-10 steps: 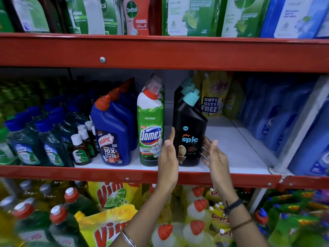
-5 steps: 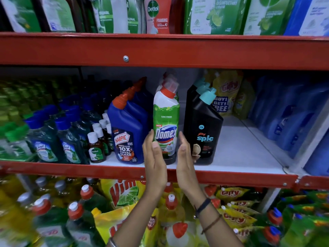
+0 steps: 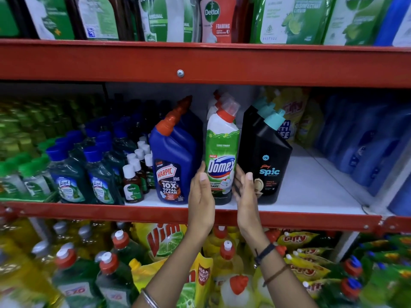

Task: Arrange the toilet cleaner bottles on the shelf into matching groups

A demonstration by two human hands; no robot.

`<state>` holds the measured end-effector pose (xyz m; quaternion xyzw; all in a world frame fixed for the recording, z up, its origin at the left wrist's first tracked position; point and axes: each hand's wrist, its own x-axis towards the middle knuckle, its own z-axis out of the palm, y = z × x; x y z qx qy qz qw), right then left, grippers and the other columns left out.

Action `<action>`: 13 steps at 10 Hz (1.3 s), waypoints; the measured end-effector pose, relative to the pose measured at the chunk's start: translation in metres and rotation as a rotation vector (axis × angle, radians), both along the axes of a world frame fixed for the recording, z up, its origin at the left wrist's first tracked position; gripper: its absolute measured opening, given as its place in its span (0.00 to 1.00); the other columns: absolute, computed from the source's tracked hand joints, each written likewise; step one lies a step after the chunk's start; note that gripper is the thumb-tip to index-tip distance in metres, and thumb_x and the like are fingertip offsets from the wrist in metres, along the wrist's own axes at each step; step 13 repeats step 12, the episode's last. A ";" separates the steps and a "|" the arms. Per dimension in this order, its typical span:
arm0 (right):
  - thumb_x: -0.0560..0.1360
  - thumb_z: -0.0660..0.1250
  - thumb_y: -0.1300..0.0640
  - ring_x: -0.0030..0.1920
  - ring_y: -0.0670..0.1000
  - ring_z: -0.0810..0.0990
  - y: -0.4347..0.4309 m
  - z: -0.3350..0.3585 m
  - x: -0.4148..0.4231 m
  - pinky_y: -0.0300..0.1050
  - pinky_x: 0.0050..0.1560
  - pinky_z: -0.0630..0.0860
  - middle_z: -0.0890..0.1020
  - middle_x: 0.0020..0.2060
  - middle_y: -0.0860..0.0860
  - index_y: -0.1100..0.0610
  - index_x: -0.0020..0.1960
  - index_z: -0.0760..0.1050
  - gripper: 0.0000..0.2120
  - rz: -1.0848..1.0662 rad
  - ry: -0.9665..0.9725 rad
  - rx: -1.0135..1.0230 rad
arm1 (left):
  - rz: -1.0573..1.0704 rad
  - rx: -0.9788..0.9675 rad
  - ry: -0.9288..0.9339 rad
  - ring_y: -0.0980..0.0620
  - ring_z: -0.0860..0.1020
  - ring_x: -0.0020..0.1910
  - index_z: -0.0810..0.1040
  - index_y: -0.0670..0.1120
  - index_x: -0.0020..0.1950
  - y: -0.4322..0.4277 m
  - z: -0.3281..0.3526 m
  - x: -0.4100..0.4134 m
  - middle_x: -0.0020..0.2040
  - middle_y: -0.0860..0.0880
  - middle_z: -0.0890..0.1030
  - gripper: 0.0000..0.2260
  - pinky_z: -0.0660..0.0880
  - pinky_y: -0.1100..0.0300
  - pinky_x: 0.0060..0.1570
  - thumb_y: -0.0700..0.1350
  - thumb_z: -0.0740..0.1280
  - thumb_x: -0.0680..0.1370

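Both hands have shifted left since a second ago, off the black bottle and onto the green one. My left hand (image 3: 201, 196) and right hand (image 3: 245, 192) now stand flat, fingers straight and together, one on each side of the lower half of the Domex bottle (image 3: 221, 156); palms face each other and appear to touch its sides, though I cannot tell how firmly they press.

Domex bottle stands upright at the front edge of the middle shelf (image 3: 311, 187), more like it lined behind. Just left of it: blue Harpic bottle (image 3: 174, 161), red nozzle, same kind in a row behind. Just right: black Spic bottle (image 3: 265, 161), teal cap, its own row behind. Three brands side by side, each in single file.

Shelf surface is white board, bare to the right of the Spic row. Red metal rail (image 3: 300, 218) along its front; another red rail (image 3: 244, 63) above with one screw. Left end of the shelf: small brown Dettol bottles (image 3: 132, 185), then blue-capped Lizol bottles (image 3: 97, 181). Right end: blurred blue bottles (image 3: 367, 143). Yellow pouches (image 3: 295, 112) at the back right.

Below: Vim pouches (image 3: 166, 241) and red-capped bottles. Above: green and white Dettol packs (image 3: 289, 18).
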<state>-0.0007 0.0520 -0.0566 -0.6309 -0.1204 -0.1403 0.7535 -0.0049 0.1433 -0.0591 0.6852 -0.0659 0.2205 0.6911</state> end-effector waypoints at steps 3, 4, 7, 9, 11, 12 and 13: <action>0.74 0.48 0.30 0.72 0.40 0.64 0.050 -0.023 -0.033 0.43 0.72 0.62 0.69 0.71 0.40 0.38 0.69 0.65 0.28 -0.082 -0.150 -0.097 | 0.390 -0.043 -0.262 0.60 0.62 0.73 0.63 0.64 0.69 0.034 -0.007 -0.027 0.73 0.56 0.66 0.17 0.61 0.69 0.69 0.55 0.49 0.81; 0.67 0.47 0.22 0.74 0.35 0.55 0.075 -0.016 -0.030 0.45 0.76 0.56 0.58 0.75 0.36 0.33 0.69 0.55 0.33 0.038 -0.050 -0.149 | 0.397 -0.084 -0.133 0.59 0.61 0.73 0.61 0.60 0.72 0.058 -0.001 -0.016 0.74 0.55 0.62 0.20 0.60 0.62 0.70 0.58 0.46 0.80; 0.57 0.48 0.17 0.73 0.39 0.59 0.102 -0.009 -0.010 0.37 0.70 0.58 0.59 0.75 0.40 0.45 0.76 0.53 0.54 0.087 0.099 0.013 | 0.243 -0.074 0.018 0.56 0.64 0.72 0.62 0.62 0.72 0.086 0.003 -0.003 0.69 0.61 0.64 0.27 0.65 0.52 0.70 0.66 0.44 0.75; 0.66 0.47 0.26 0.75 0.43 0.60 0.100 -0.009 0.000 0.47 0.76 0.57 0.61 0.76 0.46 0.50 0.76 0.56 0.45 0.062 0.100 0.032 | 0.215 -0.087 0.043 0.51 0.67 0.72 0.62 0.62 0.72 0.088 0.005 -0.004 0.74 0.52 0.67 0.27 0.67 0.43 0.70 0.66 0.44 0.75; 0.68 0.52 0.30 0.72 0.44 0.65 0.093 -0.005 -0.006 0.50 0.74 0.62 0.67 0.73 0.48 0.50 0.73 0.62 0.40 0.026 0.094 -0.002 | 0.244 -0.032 -0.014 0.59 0.66 0.70 0.60 0.60 0.74 0.085 0.001 -0.005 0.70 0.60 0.64 0.26 0.66 0.56 0.68 0.63 0.45 0.77; 0.74 0.57 0.38 0.64 0.42 0.75 0.071 -0.016 -0.031 0.52 0.67 0.73 0.78 0.63 0.44 0.48 0.64 0.73 0.24 -0.184 0.007 -0.133 | 0.347 0.075 -0.182 0.66 0.55 0.74 0.54 0.55 0.76 0.074 0.002 -0.014 0.75 0.58 0.55 0.23 0.56 0.71 0.68 0.56 0.50 0.81; 0.74 0.57 0.38 0.64 0.42 0.75 0.071 -0.016 -0.031 0.52 0.67 0.73 0.78 0.63 0.44 0.48 0.64 0.73 0.24 -0.184 0.007 -0.133 | 0.347 0.075 -0.182 0.66 0.55 0.74 0.54 0.55 0.76 0.074 0.002 -0.014 0.75 0.58 0.55 0.23 0.56 0.71 0.68 0.56 0.50 0.81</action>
